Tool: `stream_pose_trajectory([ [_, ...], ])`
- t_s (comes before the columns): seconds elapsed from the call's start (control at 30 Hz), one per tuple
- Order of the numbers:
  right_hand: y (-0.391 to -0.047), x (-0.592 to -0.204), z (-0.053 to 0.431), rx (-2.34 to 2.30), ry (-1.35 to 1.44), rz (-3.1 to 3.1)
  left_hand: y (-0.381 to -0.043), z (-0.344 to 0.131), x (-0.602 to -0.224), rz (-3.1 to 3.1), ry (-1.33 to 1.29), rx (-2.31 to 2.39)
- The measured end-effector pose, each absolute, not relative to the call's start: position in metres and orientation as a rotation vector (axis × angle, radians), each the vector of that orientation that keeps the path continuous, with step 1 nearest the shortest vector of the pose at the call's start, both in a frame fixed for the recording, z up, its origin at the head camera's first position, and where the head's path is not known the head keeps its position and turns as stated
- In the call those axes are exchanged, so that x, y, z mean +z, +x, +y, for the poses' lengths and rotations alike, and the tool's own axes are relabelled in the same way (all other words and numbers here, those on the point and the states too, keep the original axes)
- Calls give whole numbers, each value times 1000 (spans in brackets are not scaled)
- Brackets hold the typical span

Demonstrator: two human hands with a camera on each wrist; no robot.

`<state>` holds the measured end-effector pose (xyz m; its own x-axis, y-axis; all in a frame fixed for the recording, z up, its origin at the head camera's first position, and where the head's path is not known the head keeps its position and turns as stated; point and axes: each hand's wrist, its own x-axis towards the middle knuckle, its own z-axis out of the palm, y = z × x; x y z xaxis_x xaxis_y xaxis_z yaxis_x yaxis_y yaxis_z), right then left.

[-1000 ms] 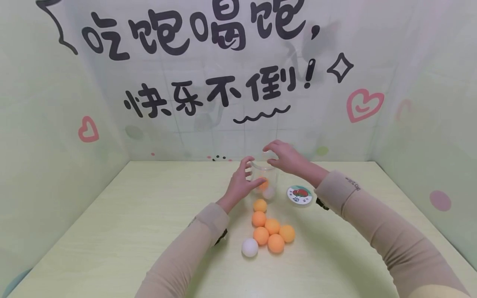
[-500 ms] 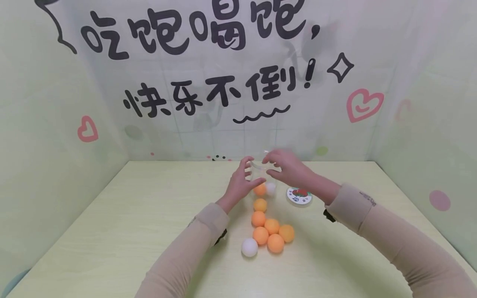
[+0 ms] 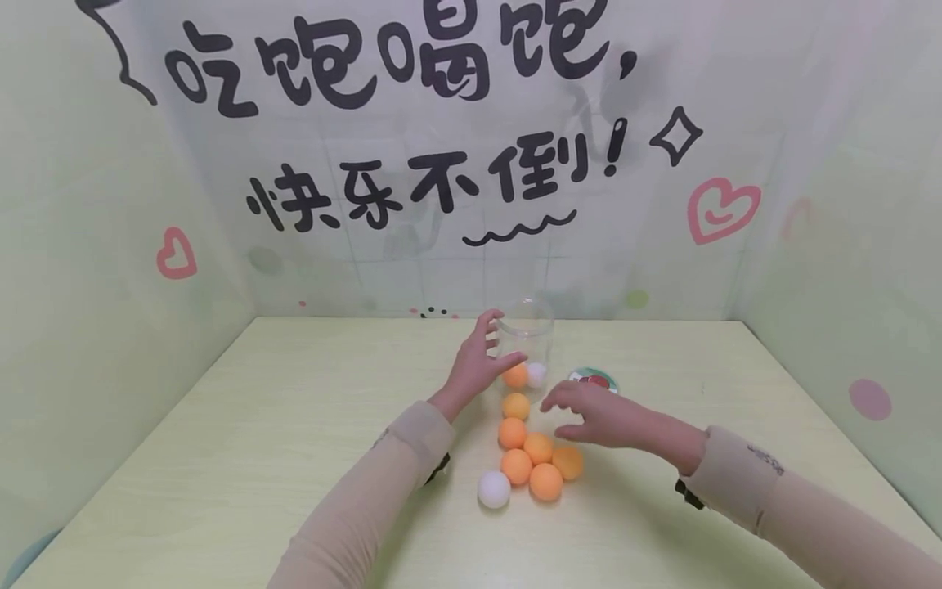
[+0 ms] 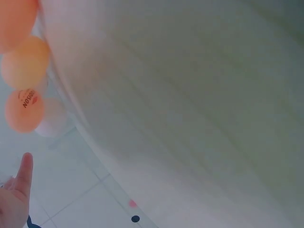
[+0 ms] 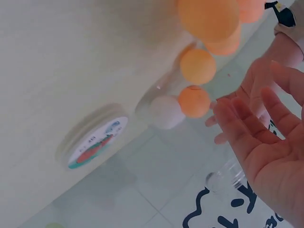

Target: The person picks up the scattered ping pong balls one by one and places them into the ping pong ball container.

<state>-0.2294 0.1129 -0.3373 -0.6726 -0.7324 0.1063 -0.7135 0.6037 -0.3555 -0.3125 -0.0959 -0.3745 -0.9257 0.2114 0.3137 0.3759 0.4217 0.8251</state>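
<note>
In the head view my left hand (image 3: 474, 360) grips the left side of a clear plastic jar (image 3: 542, 343), thumb in front and fingers behind. The jar stands upright at the back of the table; an orange ping-pong ball (image 3: 515, 375) and a white ping-pong ball (image 3: 536, 375) lie at its bottom. My right hand (image 3: 603, 415) holds nothing, its fingers loosely bent above the table, just right of several loose orange ping-pong balls (image 3: 539, 447). The right wrist view shows this hand (image 5: 270, 156) with the palm bare, beside the balls.
A round lid (image 3: 594, 378) with a printed picture lies right of the jar, partly behind my right hand. One white ball (image 3: 494, 489) sits at the front left of the orange cluster. A printed cloth wall (image 3: 412, 270) rises behind the table (image 3: 243, 458).
My right hand has left the jar's mouth and come down and toward the front right, near the loose balls. The two balls inside the jar have settled side by side. My left hand stays put.
</note>
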Motion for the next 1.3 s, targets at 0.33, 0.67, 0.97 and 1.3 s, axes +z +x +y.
stream_pose_trajectory([
  [0.33,-219,-358,123,-548,-1163,2652,-312,-95,-375,-2529,-499,-1539],
  [0.67,-218,-364,128,-613,-1069,2606,-311,-95,-376,-2520,-508,-1538],
  [0.97,-218,-368,130,-638,-986,2576,-312,-95,-376,-2510,-515,-1530],
  [1.3,-218,-367,130,-523,-1017,2569,-310,-96,-376,-2511,-513,-1535],
])
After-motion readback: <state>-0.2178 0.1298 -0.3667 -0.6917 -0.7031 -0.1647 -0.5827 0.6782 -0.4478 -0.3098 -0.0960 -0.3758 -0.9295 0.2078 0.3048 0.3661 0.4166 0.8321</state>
